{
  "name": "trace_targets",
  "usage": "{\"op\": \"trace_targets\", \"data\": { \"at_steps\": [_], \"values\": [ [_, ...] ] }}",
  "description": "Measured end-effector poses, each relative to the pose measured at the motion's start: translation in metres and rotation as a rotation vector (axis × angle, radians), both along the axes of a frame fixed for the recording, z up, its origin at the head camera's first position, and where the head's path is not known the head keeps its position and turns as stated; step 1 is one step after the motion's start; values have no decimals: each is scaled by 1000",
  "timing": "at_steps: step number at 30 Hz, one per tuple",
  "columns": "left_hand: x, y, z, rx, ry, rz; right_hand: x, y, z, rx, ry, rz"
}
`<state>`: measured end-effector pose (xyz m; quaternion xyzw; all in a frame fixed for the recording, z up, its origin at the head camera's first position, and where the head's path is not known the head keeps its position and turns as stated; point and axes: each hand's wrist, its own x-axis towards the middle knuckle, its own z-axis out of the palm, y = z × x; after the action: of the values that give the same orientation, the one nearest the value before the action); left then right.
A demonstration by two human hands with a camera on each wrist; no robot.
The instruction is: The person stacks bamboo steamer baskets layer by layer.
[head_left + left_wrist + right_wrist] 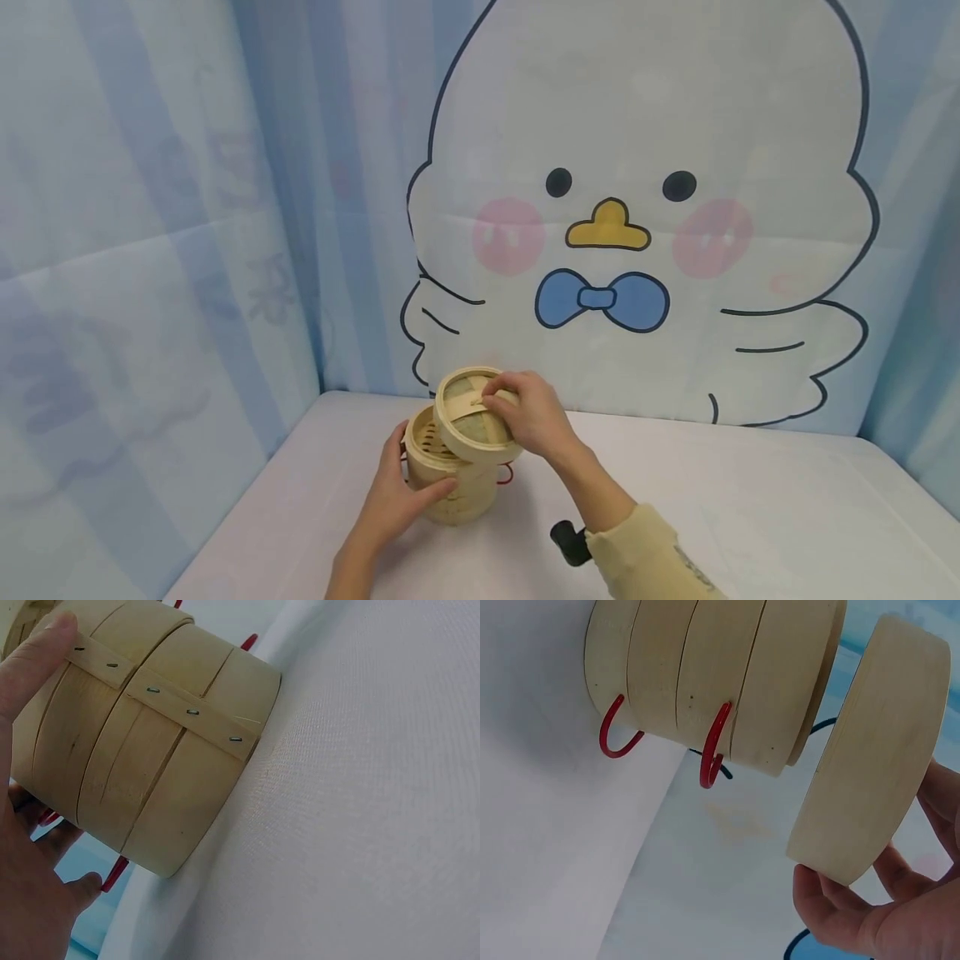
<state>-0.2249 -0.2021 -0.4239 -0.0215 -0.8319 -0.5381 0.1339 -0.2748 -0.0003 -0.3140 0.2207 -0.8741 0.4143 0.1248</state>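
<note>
A stacked bamboo steamer (468,496) stands on the white table, with its slotted inner tray (429,435) showing at the top left. My left hand (397,500) grips the side of the steamer, thumb across the front and fingers around the far left. Above it, my right hand (534,417) pinches the centre of the woven bamboo lid (489,431). The lid is shifted to the right over the steamer, and a gap shows between lid and top rim in the right wrist view. Red loop handles (611,727) stick out from the steamer's side.
The white tabletop (750,500) spreads around the steamer. Behind it hangs a cloth backdrop (622,108) with a cartoon bird, and a blue striped curtain (150,250) runs along the left. A black piece (570,543) sits by my right wrist.
</note>
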Motion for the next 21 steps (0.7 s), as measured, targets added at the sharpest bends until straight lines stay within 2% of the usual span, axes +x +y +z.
{"op": "trace_targets", "data": {
  "at_steps": [8,21],
  "values": [
    [-1,-1,0,15,10,-11,2,-12,1,18,-22,-2],
    [-1,-1,0,8,3,-4,0,-29,-1,61,5,-16]
  ]
}}
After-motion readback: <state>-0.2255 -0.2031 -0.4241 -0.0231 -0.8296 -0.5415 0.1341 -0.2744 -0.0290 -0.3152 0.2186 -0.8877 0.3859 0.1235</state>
